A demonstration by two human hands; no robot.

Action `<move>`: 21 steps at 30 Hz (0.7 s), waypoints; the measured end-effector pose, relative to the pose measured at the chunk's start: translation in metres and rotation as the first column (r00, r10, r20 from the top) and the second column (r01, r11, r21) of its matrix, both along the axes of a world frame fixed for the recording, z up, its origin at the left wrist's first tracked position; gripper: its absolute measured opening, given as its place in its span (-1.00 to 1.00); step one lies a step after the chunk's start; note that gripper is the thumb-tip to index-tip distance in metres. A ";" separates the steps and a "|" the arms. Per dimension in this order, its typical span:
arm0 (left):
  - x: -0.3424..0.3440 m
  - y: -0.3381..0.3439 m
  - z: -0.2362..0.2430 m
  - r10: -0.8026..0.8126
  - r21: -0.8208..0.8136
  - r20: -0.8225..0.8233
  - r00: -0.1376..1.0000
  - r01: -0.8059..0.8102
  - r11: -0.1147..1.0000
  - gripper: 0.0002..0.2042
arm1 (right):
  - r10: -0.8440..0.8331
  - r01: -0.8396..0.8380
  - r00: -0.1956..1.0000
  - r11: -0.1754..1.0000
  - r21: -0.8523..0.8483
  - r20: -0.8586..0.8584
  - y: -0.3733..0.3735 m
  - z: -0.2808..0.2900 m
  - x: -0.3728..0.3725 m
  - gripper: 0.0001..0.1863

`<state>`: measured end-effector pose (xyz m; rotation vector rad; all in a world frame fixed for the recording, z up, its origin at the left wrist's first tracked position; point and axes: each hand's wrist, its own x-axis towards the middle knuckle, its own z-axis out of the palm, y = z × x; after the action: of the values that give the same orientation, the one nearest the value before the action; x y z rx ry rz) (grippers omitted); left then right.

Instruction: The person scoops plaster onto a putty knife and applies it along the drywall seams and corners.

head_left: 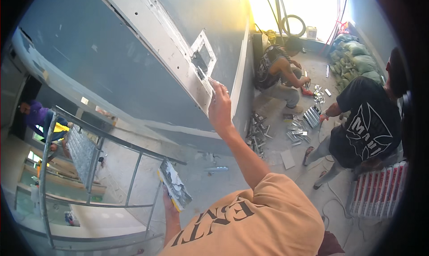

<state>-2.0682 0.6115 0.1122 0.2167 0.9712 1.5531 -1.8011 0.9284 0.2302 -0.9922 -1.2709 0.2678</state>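
My right hand (220,102) is raised to the long pale board strip (161,41) on the grey-blue wall, closed on a putty knife (203,77) whose blade is at white filler on the strip, just below a small square opening (202,57) with a white-smeared rim. Lower down, my left hand (170,202) is closed on a flat, yellow-edged board (174,184) with grey-white filler smeared over it, beside the metal scaffold railing.
Metal scaffold railing (129,180) stands left; a person in purple (35,115) is beyond it. One co-worker (279,73) crouches among metal pieces (297,131); another in dark clothing (366,122) bends at right. Green sacks (362,64) line the right wall. A red-and-white bundle (377,189) lies lower right.
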 end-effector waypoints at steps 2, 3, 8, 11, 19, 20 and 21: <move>0.005 -0.001 0.000 -0.013 0.008 -0.020 1.000 0.013 1.000 -0.48 | -0.019 0.018 1.000 1.000 0.021 0.021 0.006 -0.001 -0.011 -0.45; 0.011 0.000 0.001 0.007 -0.003 -0.036 0.999 -0.007 1.000 -0.48 | -0.016 0.015 1.000 1.000 0.021 0.017 0.006 0.001 -0.019 -0.45; 0.028 0.008 -0.003 0.052 -0.042 -0.073 0.996 -0.055 0.998 -0.48 | -0.096 0.099 0.993 0.995 -0.034 0.074 0.008 0.001 -0.034 -0.38; 0.037 0.011 -0.002 0.034 -0.030 -0.057 0.998 -0.036 0.999 -0.49 | 0.037 -0.037 0.999 0.999 0.002 0.021 -0.005 -0.006 -0.012 -0.36; 0.048 0.026 0.004 -0.029 -0.040 -0.063 0.998 0.026 0.999 -0.49 | 0.160 -0.159 0.982 0.987 0.023 -0.097 -0.006 0.018 0.049 -0.51; 0.050 0.023 0.004 -0.024 -0.032 -0.058 0.998 0.022 0.999 -0.49 | 0.192 -0.192 0.977 0.981 0.002 -0.097 -0.001 0.025 0.053 -0.53; 0.052 0.018 0.003 -0.016 -0.032 -0.058 0.998 0.015 0.999 -0.49 | 0.195 -0.195 0.977 0.981 0.006 -0.091 0.000 0.034 0.053 -0.53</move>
<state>-2.0163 0.6299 0.1154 0.2485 1.0369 1.5235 -1.7476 0.9282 0.2644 -0.8481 -1.2856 0.4620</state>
